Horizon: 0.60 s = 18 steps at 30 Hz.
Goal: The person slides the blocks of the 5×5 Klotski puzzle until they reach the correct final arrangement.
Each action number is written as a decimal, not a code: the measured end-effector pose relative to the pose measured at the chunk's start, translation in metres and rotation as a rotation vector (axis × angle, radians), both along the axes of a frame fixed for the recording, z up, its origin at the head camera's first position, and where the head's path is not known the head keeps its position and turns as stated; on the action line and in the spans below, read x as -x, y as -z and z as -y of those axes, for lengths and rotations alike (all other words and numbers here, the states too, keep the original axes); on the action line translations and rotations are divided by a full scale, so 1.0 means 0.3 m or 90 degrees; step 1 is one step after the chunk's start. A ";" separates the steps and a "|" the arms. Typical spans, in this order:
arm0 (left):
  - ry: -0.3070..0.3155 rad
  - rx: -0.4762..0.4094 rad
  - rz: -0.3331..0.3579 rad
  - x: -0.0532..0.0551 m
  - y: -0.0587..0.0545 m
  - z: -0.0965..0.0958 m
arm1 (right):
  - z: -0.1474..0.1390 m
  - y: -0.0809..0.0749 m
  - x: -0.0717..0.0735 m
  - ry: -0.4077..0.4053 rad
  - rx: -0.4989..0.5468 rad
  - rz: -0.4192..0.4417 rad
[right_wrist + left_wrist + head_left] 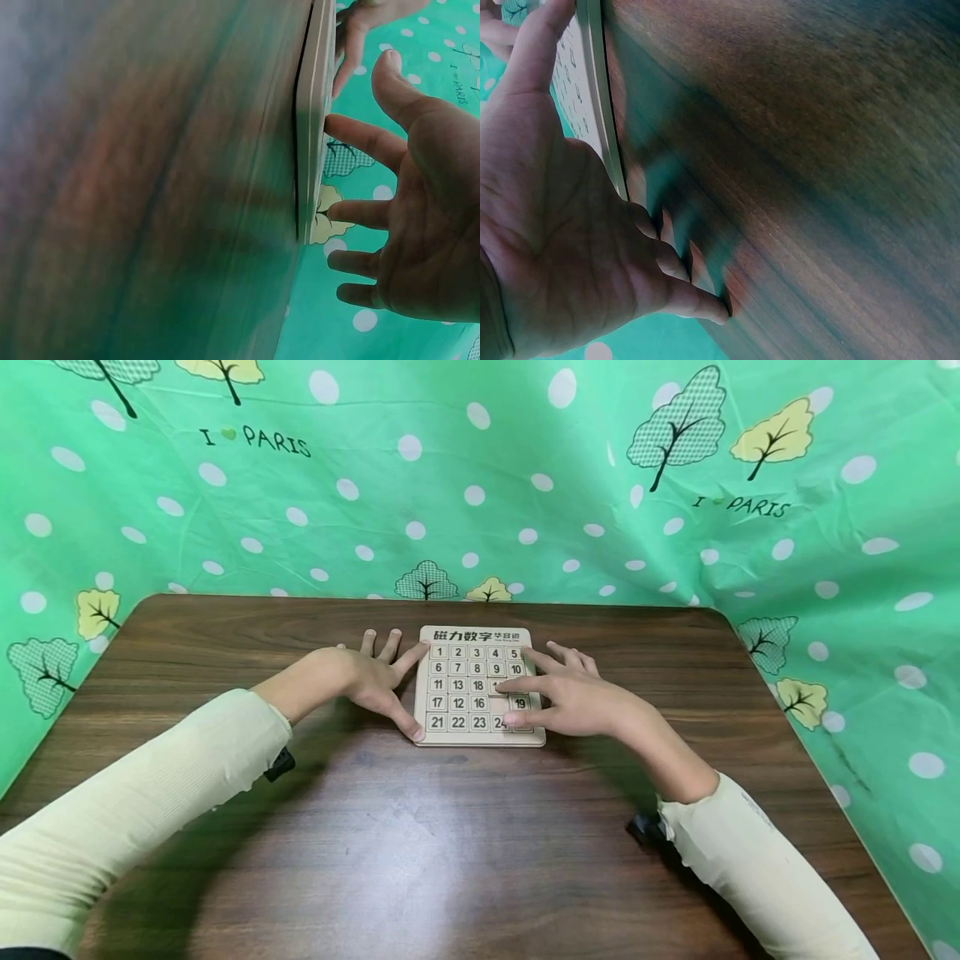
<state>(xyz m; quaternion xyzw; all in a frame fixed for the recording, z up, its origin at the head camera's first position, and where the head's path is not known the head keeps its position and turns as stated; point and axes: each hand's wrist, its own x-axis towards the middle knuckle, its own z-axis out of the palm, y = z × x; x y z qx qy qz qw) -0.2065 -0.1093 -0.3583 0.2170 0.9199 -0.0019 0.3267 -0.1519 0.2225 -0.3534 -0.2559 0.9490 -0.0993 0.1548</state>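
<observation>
A pale sliding number puzzle (480, 740) lies flat on the table, with rows of numbered tiles beneath a printed heading. My left hand (367, 681) is at its left side, fingers spread, thumb at the lower left corner and index finger near the upper left. Over the right side reaches my right hand (585, 700); its index fingertip touches a partly hidden tile right of 18, and the thumb is over tile 24. A gap shows between tiles 16 and 19. In the right wrist view, the right hand (435, 202) has its fingers extended beside the board's edge (311, 165).
The dark wooden table (390, 843) surrounds the puzzle. Behind and beside it hangs a green dotted curtain (450, 443) printed with trees. Pale sleeves (172, 785) cover both forearms, and a dark object (280, 766) shows at the left sleeve's underside.
</observation>
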 end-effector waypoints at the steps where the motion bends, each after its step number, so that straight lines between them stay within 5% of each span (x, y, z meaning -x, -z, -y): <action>1: 0.000 -0.001 0.001 -0.001 0.001 -0.001 | 0.000 0.000 0.004 0.000 0.000 -0.001; 18: -0.003 -0.003 -0.001 -0.002 0.004 0.001 | 0.050 0.011 -0.028 -0.057 0.050 0.008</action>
